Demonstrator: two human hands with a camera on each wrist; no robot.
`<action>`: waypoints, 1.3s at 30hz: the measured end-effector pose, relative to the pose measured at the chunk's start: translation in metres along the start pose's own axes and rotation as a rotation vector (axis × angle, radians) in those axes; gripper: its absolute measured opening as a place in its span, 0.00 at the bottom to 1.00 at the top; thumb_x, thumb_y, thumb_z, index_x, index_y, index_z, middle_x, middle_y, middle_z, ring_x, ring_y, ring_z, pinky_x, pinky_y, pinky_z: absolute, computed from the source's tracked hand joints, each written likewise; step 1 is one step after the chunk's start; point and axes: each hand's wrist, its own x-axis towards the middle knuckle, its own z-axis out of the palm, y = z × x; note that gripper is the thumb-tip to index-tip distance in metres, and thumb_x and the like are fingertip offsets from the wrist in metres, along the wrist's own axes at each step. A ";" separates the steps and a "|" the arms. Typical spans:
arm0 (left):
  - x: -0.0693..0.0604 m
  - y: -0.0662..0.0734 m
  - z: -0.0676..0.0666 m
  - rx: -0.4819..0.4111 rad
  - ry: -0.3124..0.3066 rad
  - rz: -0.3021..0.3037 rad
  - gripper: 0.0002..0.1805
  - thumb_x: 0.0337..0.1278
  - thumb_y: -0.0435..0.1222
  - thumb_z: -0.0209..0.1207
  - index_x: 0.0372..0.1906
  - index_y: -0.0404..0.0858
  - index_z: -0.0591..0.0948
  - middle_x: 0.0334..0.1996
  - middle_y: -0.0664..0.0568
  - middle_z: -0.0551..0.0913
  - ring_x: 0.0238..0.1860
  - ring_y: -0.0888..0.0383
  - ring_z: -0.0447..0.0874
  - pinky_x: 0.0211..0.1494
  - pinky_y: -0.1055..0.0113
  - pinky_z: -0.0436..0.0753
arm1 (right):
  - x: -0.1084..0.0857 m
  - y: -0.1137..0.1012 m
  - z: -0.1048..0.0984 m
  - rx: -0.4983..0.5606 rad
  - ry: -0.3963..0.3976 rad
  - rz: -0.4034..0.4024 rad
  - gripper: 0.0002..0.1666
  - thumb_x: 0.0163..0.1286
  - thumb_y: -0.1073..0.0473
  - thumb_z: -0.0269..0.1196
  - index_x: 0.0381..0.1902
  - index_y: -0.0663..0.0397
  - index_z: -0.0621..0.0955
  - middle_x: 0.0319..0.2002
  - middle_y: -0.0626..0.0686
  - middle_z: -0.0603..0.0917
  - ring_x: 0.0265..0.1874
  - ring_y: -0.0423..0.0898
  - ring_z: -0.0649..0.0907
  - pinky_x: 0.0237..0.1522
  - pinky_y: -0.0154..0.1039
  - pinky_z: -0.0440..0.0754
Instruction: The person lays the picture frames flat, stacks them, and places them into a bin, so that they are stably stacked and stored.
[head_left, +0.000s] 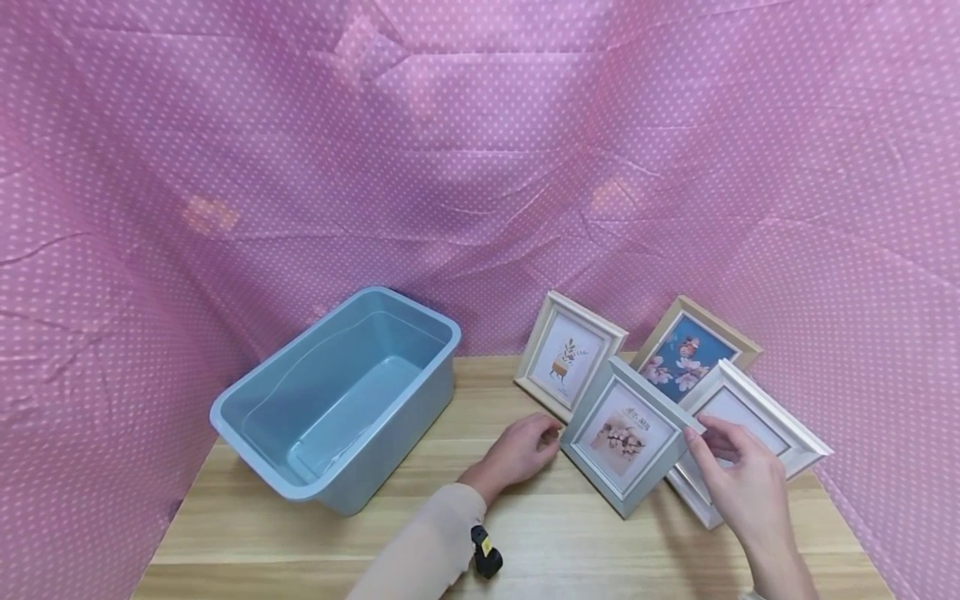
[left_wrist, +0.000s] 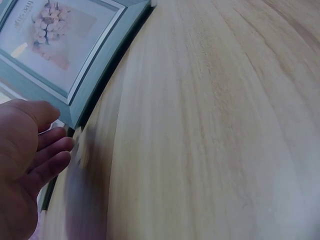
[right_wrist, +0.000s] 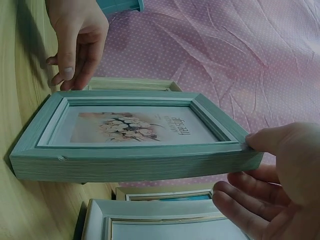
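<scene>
My right hand (head_left: pixel 746 487) pinches the upper right corner of a grey-green picture frame (head_left: pixel 618 437) with a blossom print. In the right wrist view, its thumb lies on the front of the frame and its fingers (right_wrist: pixel 250 187) go behind. The frame stands tilted back, lower edge at the tabletop. Beside its left edge is my left hand (head_left: pixel 525 450), fingers loosely bent and holding nothing; whether they touch the frame I cannot tell. Just behind my right hand leans a white picture frame (head_left: pixel 806 446), partly covered by that hand and the grey-green frame.
A cream frame (head_left: pixel 570 354) with a plant print stands behind on the left, and a tan frame (head_left: pixel 686 350) with a blue flower print at the back right. On the left of the wooden table (head_left: pixel 420 533) sits a blue-grey plastic tub (head_left: pixel 397 442). Pink dotted cloth (head_left: pixel 480 183) hangs behind.
</scene>
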 end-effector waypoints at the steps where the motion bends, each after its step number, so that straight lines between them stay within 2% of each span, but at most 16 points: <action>1: 0.001 0.001 0.001 -0.008 -0.004 0.001 0.16 0.74 0.37 0.65 0.61 0.40 0.86 0.49 0.55 0.89 0.50 0.62 0.86 0.61 0.67 0.87 | 0.000 0.000 0.000 0.003 0.002 0.001 0.19 0.69 0.59 0.75 0.54 0.63 0.88 0.43 0.68 0.93 0.33 0.12 0.73 0.39 0.09 0.69; 8: 0.005 0.001 0.005 -0.007 -0.018 0.001 0.14 0.76 0.37 0.64 0.59 0.40 0.87 0.48 0.54 0.89 0.47 0.64 0.85 0.58 0.69 0.87 | -0.001 -0.001 0.002 0.011 0.025 -0.008 0.16 0.68 0.61 0.75 0.50 0.66 0.89 0.40 0.68 0.93 0.30 0.12 0.73 0.36 0.10 0.71; 18: 0.011 -0.002 0.009 0.041 0.010 0.034 0.12 0.77 0.38 0.64 0.57 0.41 0.88 0.50 0.53 0.91 0.51 0.60 0.88 0.61 0.64 0.87 | -0.001 -0.002 0.006 0.083 0.052 -0.021 0.15 0.67 0.66 0.74 0.50 0.70 0.88 0.38 0.70 0.92 0.28 0.11 0.75 0.33 0.11 0.76; 26: 0.013 -0.002 0.010 0.053 0.009 0.025 0.11 0.79 0.39 0.62 0.56 0.42 0.89 0.52 0.53 0.91 0.55 0.57 0.89 0.65 0.61 0.86 | -0.002 -0.002 0.008 0.113 0.045 0.010 0.15 0.69 0.68 0.73 0.51 0.71 0.87 0.38 0.70 0.91 0.28 0.12 0.76 0.34 0.11 0.77; 39: 0.014 0.000 0.006 0.053 -0.004 0.025 0.11 0.79 0.39 0.62 0.55 0.42 0.89 0.50 0.53 0.92 0.51 0.60 0.88 0.60 0.66 0.87 | -0.003 -0.005 0.006 0.122 0.037 0.017 0.14 0.70 0.69 0.72 0.51 0.72 0.87 0.38 0.71 0.91 0.27 0.14 0.77 0.34 0.11 0.77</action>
